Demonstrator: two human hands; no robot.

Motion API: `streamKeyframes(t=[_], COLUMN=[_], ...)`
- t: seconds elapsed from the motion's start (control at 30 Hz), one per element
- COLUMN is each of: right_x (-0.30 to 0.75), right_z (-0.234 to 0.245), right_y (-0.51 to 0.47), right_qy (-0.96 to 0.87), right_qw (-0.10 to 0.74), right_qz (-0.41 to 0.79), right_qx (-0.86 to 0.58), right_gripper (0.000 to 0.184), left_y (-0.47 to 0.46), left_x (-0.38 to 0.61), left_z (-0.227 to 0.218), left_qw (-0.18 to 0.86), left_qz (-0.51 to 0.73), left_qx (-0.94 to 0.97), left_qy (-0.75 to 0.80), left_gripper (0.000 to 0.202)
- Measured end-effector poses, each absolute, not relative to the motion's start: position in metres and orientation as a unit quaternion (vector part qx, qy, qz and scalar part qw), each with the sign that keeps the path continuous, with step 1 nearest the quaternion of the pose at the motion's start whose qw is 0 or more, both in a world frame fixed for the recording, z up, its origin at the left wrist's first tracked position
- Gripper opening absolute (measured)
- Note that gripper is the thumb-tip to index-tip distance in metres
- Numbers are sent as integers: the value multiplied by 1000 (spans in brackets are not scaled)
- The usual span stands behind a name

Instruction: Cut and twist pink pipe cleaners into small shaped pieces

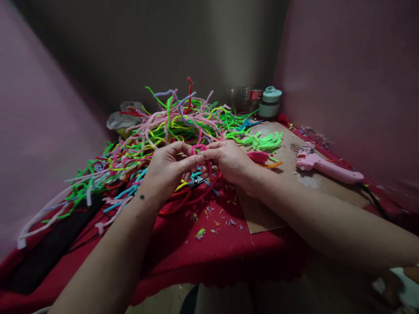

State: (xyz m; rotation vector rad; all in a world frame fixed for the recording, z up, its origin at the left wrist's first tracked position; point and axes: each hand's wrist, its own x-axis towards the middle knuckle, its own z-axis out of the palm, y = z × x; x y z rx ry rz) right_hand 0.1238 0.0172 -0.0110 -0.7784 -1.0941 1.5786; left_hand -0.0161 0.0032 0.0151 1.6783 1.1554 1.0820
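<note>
Between my two hands is a bright pink pipe cleaner [198, 147], bent into a loop at the fingertips. My left hand [170, 163] pinches it from the left with thumb and forefinger. From the right, my right hand [225, 159] grips the same piece, and the fingertips of both hands nearly touch. Darker red-pink lengths hang below the fingers toward the table. Just under the hands lies a tool with a metal pivot [194, 183], perhaps scissors or pliers, partly hidden. A large heap of coloured pipe cleaners [183, 120] rises right behind the hands.
A pink glue gun [330, 168] with a black cord lies on a brown board [262, 218] at right. Behind stand a teal-lidded bottle [270, 102] and clear bottles. Fuzz scraps [200, 234] dot the red tablecloth [209, 253]. A black strip [52, 248] lies at left.
</note>
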Motion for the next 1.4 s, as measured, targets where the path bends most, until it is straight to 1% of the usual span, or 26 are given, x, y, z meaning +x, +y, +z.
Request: streamKeyframes(t=[0.13, 0.3, 0.37, 0.53, 0.6, 0.67, 0.73, 0.8, 0.9, 1.0, 1.07, 1.2, 1.4], right_x=[125, 125, 126, 128, 128, 127, 127, 126, 125, 124, 124, 123, 121], right_z=[-8, -7, -7, -7, -8, -8, -8, -9, -11, -13, -13, -13, -13], right_y=[17, 17, 18, 21, 21, 21, 20, 21, 23, 24, 24, 23, 19], right_qy=[-438, -451, -446, -424, -426, -420, -409, -399, -392, -384, -373, -351, -361], right_qw=[511, 497, 504, 513, 501, 484, 479, 493, 517, 527, 531, 532, 511], right_qz=[666, 684, 682, 686, 696, 709, 714, 709, 698, 695, 696, 709, 712], right_qx=[-321, -285, -287, -292, -287, -295, -306, -308, -301, -304, -307, -303, -319], right_gripper=[7, 13, 13, 5, 4, 5, 8, 9, 6, 5, 8, 10, 11], left_y=[4, 7, 9, 9, 8, 8, 8, 8, 9, 8, 8, 8, 6], left_x=[-16, -21, -22, -21, -20, -19, -18, -17, -16, -16, -17, -16, -15], left_z=[14, 14, 14, 14, 14, 14, 12, 9, 3, 0, 1, 3, 3], left_qw=[421, 504, 514, 434, 438, 456, 449, 410, 324, 274, 289, 358, 339], left_qz=[426, 367, 346, 378, 382, 379, 387, 403, 425, 410, 391, 358, 337], left_qx=[664, 680, 689, 708, 705, 701, 703, 715, 739, 755, 757, 748, 751], left_qy=[448, 386, 376, 409, 406, 397, 393, 397, 410, 432, 437, 428, 455], left_gripper=[19, 17, 15, 16, 17, 17, 17, 16, 17, 18, 19, 23, 19])
